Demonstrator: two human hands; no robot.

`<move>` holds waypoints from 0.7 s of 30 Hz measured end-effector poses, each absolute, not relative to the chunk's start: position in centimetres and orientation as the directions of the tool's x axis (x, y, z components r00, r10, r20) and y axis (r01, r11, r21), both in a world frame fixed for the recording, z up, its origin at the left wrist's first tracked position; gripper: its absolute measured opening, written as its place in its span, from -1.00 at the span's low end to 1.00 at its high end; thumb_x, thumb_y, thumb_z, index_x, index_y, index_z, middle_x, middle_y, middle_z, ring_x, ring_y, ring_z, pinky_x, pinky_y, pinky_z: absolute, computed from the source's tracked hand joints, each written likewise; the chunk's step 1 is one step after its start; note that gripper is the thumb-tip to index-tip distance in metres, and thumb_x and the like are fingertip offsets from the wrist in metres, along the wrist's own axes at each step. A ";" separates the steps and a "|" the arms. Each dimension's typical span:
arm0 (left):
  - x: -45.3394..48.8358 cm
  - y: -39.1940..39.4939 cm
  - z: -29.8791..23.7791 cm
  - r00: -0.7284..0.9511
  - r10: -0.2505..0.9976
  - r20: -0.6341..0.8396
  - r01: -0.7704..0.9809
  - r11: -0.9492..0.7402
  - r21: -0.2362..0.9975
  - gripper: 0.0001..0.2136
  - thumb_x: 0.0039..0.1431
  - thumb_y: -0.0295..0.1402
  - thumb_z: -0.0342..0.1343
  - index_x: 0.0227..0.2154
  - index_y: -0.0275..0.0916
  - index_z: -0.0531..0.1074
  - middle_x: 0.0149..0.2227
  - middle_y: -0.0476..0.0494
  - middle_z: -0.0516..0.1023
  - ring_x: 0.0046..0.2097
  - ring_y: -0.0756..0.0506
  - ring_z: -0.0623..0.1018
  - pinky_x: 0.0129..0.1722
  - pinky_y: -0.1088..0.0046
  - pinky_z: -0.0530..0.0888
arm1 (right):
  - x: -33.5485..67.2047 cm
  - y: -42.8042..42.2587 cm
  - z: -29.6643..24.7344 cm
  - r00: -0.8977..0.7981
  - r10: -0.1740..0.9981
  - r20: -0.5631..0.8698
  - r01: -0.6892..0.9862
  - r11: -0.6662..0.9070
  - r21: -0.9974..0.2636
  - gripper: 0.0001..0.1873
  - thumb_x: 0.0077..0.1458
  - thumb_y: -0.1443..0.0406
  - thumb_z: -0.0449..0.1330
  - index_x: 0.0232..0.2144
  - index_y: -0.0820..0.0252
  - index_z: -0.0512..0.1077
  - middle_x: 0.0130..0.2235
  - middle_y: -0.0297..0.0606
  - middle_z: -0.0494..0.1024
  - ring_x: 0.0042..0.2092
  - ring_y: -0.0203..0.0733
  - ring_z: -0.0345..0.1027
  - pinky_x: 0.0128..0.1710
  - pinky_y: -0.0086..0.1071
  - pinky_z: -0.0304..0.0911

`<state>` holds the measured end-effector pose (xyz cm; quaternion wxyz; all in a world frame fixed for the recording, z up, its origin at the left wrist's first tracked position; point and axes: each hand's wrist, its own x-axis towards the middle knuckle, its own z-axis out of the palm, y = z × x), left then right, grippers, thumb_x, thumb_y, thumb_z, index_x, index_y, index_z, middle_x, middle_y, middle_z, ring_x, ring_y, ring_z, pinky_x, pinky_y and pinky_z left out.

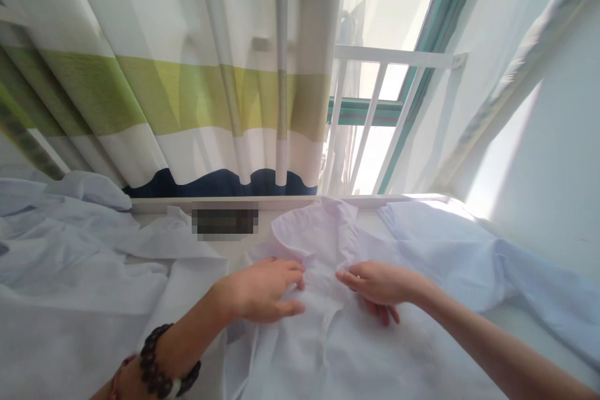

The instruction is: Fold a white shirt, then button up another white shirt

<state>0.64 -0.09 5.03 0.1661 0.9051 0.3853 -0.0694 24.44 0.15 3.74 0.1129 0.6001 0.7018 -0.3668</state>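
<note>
A white collared shirt (328, 337) lies spread in front of me, its collar (323, 225) toward the window. My left hand (265, 290) rests on the shirt just below the collar, fingers curled and pinching the fabric at the front opening. My right hand (379, 287) sits opposite it, a thumb and finger pinched on the other edge of the opening. A dark beaded bracelet (162, 365) circles my left wrist.
More pale shirts lie heaped at the left (70, 250) and spread at the right (450, 244). A striped curtain (187, 75) hangs behind, beside a window with a white rail (398, 59). A white wall (553, 156) stands at the right.
</note>
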 end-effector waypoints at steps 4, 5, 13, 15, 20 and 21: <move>2.5 0.4 6.3 0.633 0.771 -0.074 0.774 -0.628 0.074 -0.75 0.27 -0.23 -0.04 -0.30 -0.24 0.50 -0.21 -0.17 0.54 -0.17 -0.19 0.54 -0.11 0.26 0.44 | 24.9 4.5 4.9 -0.101 0.884 -0.457 0.941 -0.064 -0.332 -0.27 0.27 -0.03 -0.32 -0.48 0.33 0.43 -0.51 -0.02 0.54 -0.54 -0.09 0.46 -0.49 -0.29 0.36; 3.0 1.0 6.5 0.608 0.794 0.014 0.793 -0.608 0.038 -0.76 0.27 -0.26 -0.04 -0.24 -0.25 0.48 -0.18 -0.19 0.52 -0.13 -0.20 0.52 -0.07 0.24 0.42 | 24.8 5.6 4.9 -0.065 0.934 -0.350 0.949 -0.051 -0.312 -0.28 0.28 -0.01 -0.32 -0.41 0.35 0.45 -0.42 0.04 0.56 -0.43 -0.03 0.51 -0.40 -0.26 0.36; 3.8 8.2 5.4 0.333 0.940 0.077 0.942 -0.335 0.005 -0.70 0.20 -0.37 0.10 -0.02 -0.33 0.37 0.00 -0.34 0.44 0.06 -0.28 0.42 0.03 0.11 0.38 | 23.8 10.9 3.2 -0.088 0.996 -0.034 0.965 0.076 -0.250 -0.48 0.13 0.09 0.16 0.06 0.27 0.30 0.09 0.03 0.38 0.13 0.05 0.22 0.04 -0.25 0.15; 3.4 9.0 4.9 0.323 0.946 0.016 0.946 -0.324 0.026 -0.70 0.22 -0.33 0.11 -0.01 -0.31 0.36 -0.02 -0.27 0.45 0.00 -0.22 0.47 -0.03 0.13 0.43 | 24.2 11.2 2.8 -0.069 0.994 -0.089 0.968 0.045 -0.246 -0.45 0.04 0.11 0.24 0.03 0.28 0.34 0.06 0.03 0.40 0.08 0.06 0.28 -0.01 -0.25 0.20; 2.1 9.6 4.7 0.343 0.936 -0.080 0.938 -0.335 0.094 -0.70 0.27 -0.28 0.07 0.01 -0.28 0.35 0.00 -0.21 0.43 -0.07 -0.14 0.50 -0.11 0.18 0.49 | 26.7 10.7 3.4 0.015 0.980 -0.197 0.957 -0.071 -0.280 -0.48 -0.11 0.16 0.33 -0.08 0.27 0.44 -0.06 0.00 0.47 -0.03 0.09 0.36 -0.11 -0.22 0.25; 1.9 9.7 4.9 0.349 0.932 -0.101 0.935 -0.339 0.105 -0.70 0.27 -0.28 0.07 0.01 -0.28 0.35 0.00 -0.21 0.43 -0.07 -0.15 0.49 -0.10 0.18 0.49 | 27.4 10.4 3.8 0.022 0.974 -0.225 0.949 -0.091 -0.303 -0.52 -0.14 0.14 0.35 -0.15 0.26 0.48 -0.13 -0.02 0.51 -0.07 0.09 0.38 -0.15 -0.22 0.27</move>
